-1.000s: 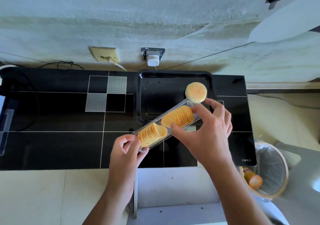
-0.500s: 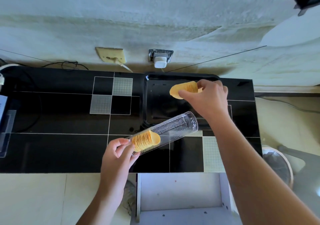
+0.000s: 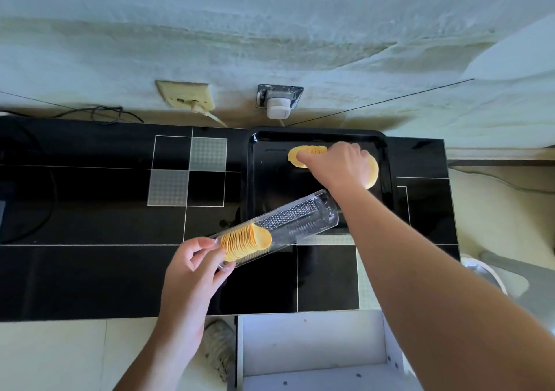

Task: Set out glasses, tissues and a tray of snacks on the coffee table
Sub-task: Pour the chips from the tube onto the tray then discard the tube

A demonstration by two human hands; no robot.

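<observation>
right hand (image 3: 341, 165): has carried a stack of crisps (image 3: 307, 154) out of the clear sleeve and now has it down inside the black tray (image 3: 387, 162), at about 12 o'clock of the tray floor. Grip clamped on the stack's right end, knuckles up; can't tell if the stack rests on the tray or hangs just above.
second stack (image 3: 371, 172): at 3 o'clock of the right hand, mostly hidden behind it; already lying in the tray.
left hand (image 3: 195, 266): grip pinched on the near end of the clear sleeve (image 3: 282, 227), unchanged from a second ago. Sleeve tilted, open end toward 1 o'clock, over the tray's near rim.
sleeve contents: far half now empty; one short stack (image 3: 244, 242) left at the left-hand end.
tray location: far right of the black bench (image 3: 90, 276), against the wall.
task meaning: snack tray being filled, roughly two thirds of the crisps across by my estimate; last stack still to move.
not in view: glasses, tissues.
risk: loose stack may fan out on release.
</observation>
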